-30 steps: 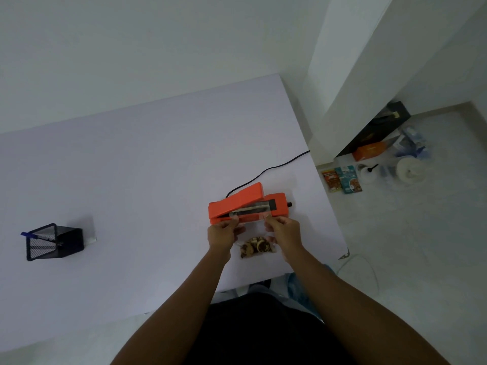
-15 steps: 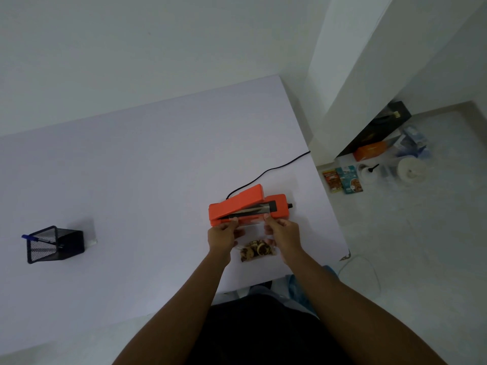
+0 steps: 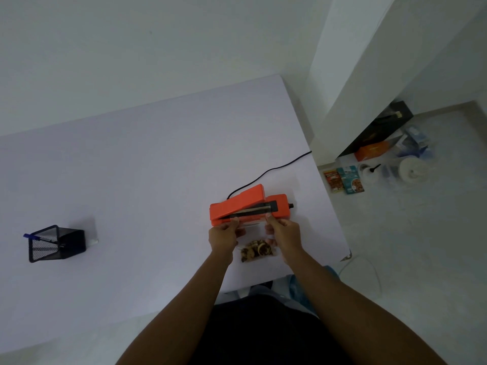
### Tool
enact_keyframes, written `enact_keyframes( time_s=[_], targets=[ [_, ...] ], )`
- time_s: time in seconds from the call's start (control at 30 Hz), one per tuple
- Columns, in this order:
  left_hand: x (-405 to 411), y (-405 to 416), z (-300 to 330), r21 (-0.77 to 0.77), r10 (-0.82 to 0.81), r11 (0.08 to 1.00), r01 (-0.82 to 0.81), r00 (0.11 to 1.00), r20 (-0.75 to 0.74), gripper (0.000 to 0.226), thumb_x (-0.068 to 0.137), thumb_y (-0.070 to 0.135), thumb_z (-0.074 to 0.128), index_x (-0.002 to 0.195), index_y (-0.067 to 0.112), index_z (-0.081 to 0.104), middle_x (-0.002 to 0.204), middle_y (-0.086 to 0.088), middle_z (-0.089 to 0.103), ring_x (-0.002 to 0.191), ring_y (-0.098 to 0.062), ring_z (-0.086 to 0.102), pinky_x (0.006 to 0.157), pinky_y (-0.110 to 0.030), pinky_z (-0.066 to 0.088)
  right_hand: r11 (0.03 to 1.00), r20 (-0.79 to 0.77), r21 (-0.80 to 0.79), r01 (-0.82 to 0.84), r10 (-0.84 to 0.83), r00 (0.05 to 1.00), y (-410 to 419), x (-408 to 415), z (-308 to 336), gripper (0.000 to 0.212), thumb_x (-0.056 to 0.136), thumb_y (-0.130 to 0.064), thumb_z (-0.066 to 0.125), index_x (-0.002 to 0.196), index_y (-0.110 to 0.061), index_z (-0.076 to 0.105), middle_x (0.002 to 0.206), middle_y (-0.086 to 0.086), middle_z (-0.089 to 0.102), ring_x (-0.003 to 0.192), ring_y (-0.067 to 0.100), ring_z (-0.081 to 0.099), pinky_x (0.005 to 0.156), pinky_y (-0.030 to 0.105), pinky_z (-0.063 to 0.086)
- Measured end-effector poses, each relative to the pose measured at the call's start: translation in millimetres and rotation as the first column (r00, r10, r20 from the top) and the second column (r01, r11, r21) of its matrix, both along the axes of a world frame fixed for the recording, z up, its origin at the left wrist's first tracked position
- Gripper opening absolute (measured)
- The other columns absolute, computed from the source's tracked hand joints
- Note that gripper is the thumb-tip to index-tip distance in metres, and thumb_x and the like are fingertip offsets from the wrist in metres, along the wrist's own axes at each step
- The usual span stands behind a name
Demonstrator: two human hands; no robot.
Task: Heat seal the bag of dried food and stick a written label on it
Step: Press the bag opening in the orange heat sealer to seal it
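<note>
Bag (image 3: 257, 248) mouth edged closer to one sealer (image 3: 249, 206), two hands (image 3: 224, 237) (image 3: 286, 234) pinching it.

Over the last second I see very little change. My left hand (image 3: 224, 237) and right hand (image 3: 284, 234) have crept a touch closer to the orange heat sealer (image 3: 249, 206), carrying the open top edge of the clear bag (image 3: 254, 248) up to the slot under its raised arm (whether the edge is inside, I cannot tell).
</note>
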State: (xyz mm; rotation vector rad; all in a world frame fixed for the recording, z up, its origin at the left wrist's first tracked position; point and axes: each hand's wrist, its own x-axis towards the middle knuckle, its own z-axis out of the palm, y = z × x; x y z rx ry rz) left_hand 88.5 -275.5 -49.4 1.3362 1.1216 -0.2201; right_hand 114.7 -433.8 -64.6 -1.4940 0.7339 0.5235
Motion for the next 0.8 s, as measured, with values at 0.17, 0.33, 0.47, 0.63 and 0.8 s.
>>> enact_keyframes(
  time_s=[0.17, 0.33, 0.47, 0.63, 0.8],
  targets=[
    [1, -1, -1, 0.016, 0.006, 1.000, -0.006, 1.000, -0.010, 0.010, 0.092, 0.022, 0.068, 0.086, 0.015, 0.069, 0.088, -0.009, 0.077, 0.079, -0.026, 0.076, 0.078, -0.046, 0.062, 0.999, 0.011, -0.034, -0.022, 0.022, 1.000, -4, -2, 0, 0.035, 0.089, -0.041, 0.073, 0.086, -0.006, 0.075, 0.082, 0.013, 0.075, 0.069, 0.021, 0.068, 0.056, 0.033, 0.060],
    [0, -1, -1, 0.002, 0.031, 1.000, -0.031, 1.000, -0.004, 0.009, 0.093, 0.018, 0.067, 0.085, 0.015, 0.068, 0.086, -0.007, 0.076, 0.076, -0.022, 0.076, 0.077, -0.041, 0.061, 0.943, 0.171, -0.332, -0.019, 0.080, 0.982, -17, -1, 14, 0.045, 0.096, -0.048, 0.058, 0.072, -0.010, 0.061, 0.067, 0.004, 0.058, 0.067, 0.020, 0.056, 0.062, 0.040, 0.050],
    [1, -1, -3, 0.000, 0.038, 0.999, -0.038, 0.999, -0.008, 0.010, 0.093, 0.019, 0.067, 0.085, 0.014, 0.068, 0.084, -0.007, 0.076, 0.075, -0.022, 0.076, 0.076, -0.042, 0.061, 0.948, 0.383, -0.316, 0.033, 0.096, 0.919, -13, 9, 53, 0.036, 0.097, -0.046, 0.058, 0.089, -0.012, 0.063, 0.087, 0.006, 0.064, 0.074, 0.006, 0.058, 0.066, 0.016, 0.045],
    [2, -2, -4, -0.001, 0.052, 0.999, -0.052, 0.999, -0.012, 0.008, 0.093, 0.017, 0.067, 0.086, 0.013, 0.069, 0.086, -0.009, 0.077, 0.075, -0.023, 0.076, 0.075, -0.039, 0.061, 0.974, 0.568, -0.192, -0.116, 0.207, 0.797, 8, 25, 98, 0.036, 0.090, -0.049, 0.065, 0.104, -0.015, 0.062, 0.100, 0.003, 0.064, 0.091, 0.009, 0.062, 0.074, 0.017, 0.052],
    [2, -2, -2, 0.000, 0.054, 0.999, -0.054, 0.999, -0.008, 0.006, 0.094, 0.017, 0.066, 0.088, 0.016, 0.068, 0.085, -0.006, 0.077, 0.076, -0.023, 0.076, 0.078, -0.040, 0.060, 0.943, 0.556, -0.273, -0.188, 0.315, 0.769, 20, 29, 102, 0.041, 0.085, -0.048, 0.071, 0.110, -0.020, 0.058, 0.106, -0.003, 0.060, 0.098, 0.011, 0.061, 0.076, 0.018, 0.056]
  ],
)
